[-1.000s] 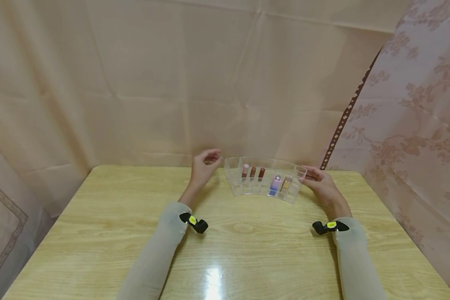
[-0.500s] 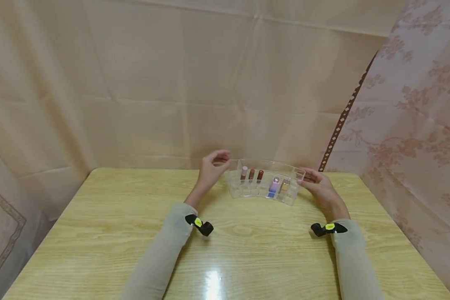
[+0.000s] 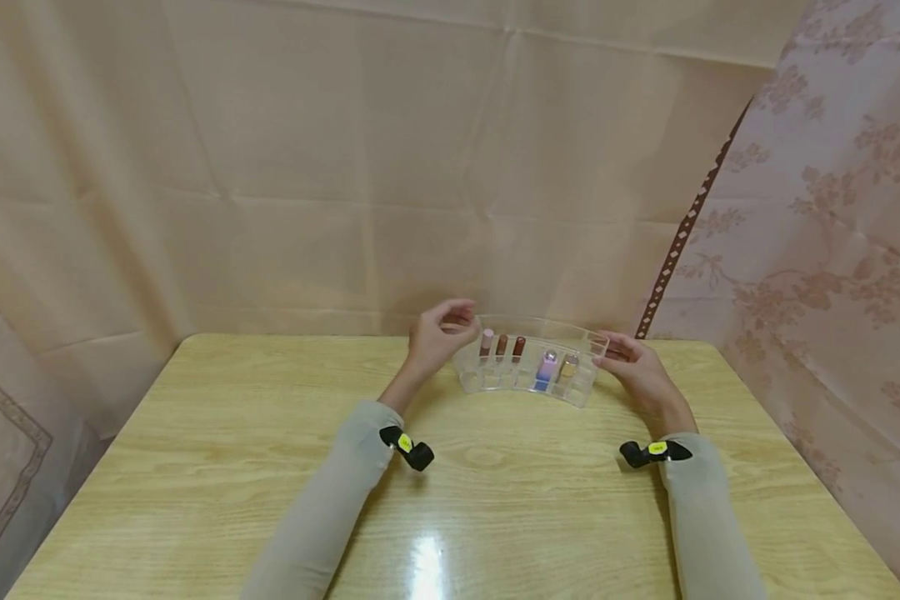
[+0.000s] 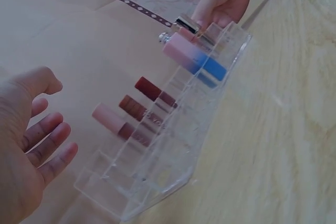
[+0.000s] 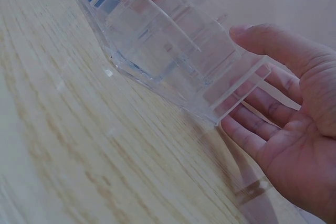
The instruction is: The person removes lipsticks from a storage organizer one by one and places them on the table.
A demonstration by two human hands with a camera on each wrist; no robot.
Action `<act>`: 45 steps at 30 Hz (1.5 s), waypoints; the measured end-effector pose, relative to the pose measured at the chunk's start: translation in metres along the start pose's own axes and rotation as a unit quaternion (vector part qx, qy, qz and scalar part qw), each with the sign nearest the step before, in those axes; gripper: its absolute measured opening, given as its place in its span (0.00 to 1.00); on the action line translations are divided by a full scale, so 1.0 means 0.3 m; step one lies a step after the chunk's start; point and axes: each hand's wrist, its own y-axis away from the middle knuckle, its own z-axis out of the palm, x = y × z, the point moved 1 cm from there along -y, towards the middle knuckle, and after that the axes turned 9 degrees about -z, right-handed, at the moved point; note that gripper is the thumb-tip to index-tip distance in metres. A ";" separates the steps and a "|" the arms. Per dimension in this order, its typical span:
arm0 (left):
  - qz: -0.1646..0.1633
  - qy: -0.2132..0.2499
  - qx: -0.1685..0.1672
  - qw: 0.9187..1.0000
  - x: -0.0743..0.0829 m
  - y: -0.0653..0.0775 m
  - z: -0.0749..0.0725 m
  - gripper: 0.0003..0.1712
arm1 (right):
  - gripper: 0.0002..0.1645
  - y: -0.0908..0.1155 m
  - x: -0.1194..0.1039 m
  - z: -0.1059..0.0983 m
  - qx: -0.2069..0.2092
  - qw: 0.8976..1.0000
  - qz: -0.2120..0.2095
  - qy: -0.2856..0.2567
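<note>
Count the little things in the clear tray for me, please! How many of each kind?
Slim tubes: 3 (a pink-topped tube, a brown tube and a dark red tube)
Pink-and-blue container: 1
Gold-looking container: 1
Total in the clear tray: 5

Pale sleeves (image 3: 326,500) (black wrist cameras (image 3: 418,455))

Room between forearms (image 3: 326,496); right fingers (image 5: 252,141) bar one end of the organizer (image 4: 173,156); tubes (image 4: 137,108) protrude.

Clear tray (image 4: 170,158), tube (image 4: 184,55) — pink-blue, floral curtain (image 3: 855,250)
</note>
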 end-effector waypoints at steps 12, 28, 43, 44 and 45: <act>0.006 -0.002 -0.023 1.000 -0.034 0.016 0.061 0.22 | 0.39 -0.002 -0.008 0.005 0.003 1.000 0.015 0.005; 0.009 -0.048 -0.003 0.999 -0.040 0.008 0.095 0.20 | 0.37 -0.004 -0.017 0.000 0.003 1.000 0.011 -0.013; -0.002 -0.078 0.001 0.997 -0.056 0.017 0.085 0.18 | 0.38 -0.007 -0.004 0.012 0.011 1.000 0.012 0.005; -0.001 -0.080 0.001 0.997 -0.058 0.016 0.085 0.17 | 0.38 -0.006 -0.002 0.012 0.011 1.000 0.013 0.008; 0.002 -0.081 0.001 0.997 -0.060 0.016 0.085 0.17 | 0.38 -0.006 0.000 0.011 0.011 1.000 0.013 0.010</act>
